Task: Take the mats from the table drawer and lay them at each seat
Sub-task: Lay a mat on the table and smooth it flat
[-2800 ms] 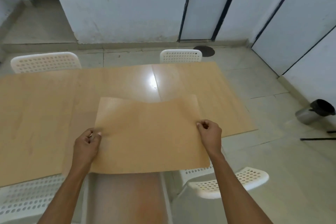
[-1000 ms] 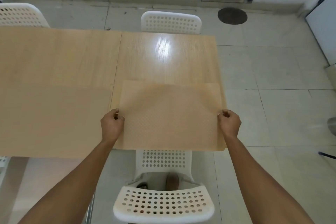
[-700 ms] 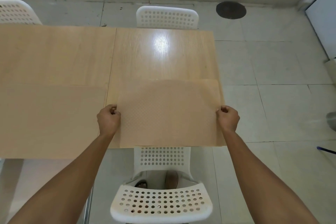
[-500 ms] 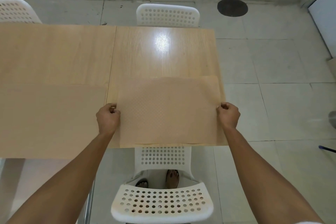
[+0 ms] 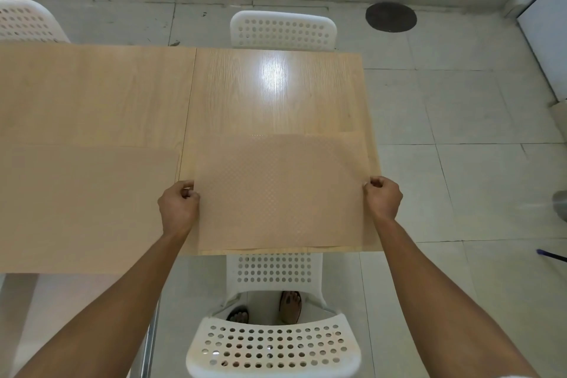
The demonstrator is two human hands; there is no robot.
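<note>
A tan, dotted mat (image 5: 279,193) lies over the near right part of the wooden table (image 5: 276,95), in front of a white chair (image 5: 273,344). My left hand (image 5: 178,209) pinches the mat's left edge. My right hand (image 5: 383,198) pinches its right edge. The mat's near edge sits almost on the table's near edge, and its far edge bulges up a little. A second mat (image 5: 89,205) of the same colour lies flat on the near left part of the table.
White perforated chairs stand at the far side: one in the middle (image 5: 283,29) and one at the far left (image 5: 24,21). A round dark floor cover (image 5: 391,17) lies beyond the table. Tiled floor runs along the right, with a grey bin (image 5: 560,204) at the edge.
I have carried the mat over to the right end of the table and lowered it onto the top in front of the chair. Both hands have kept their hold on its side edges.
</note>
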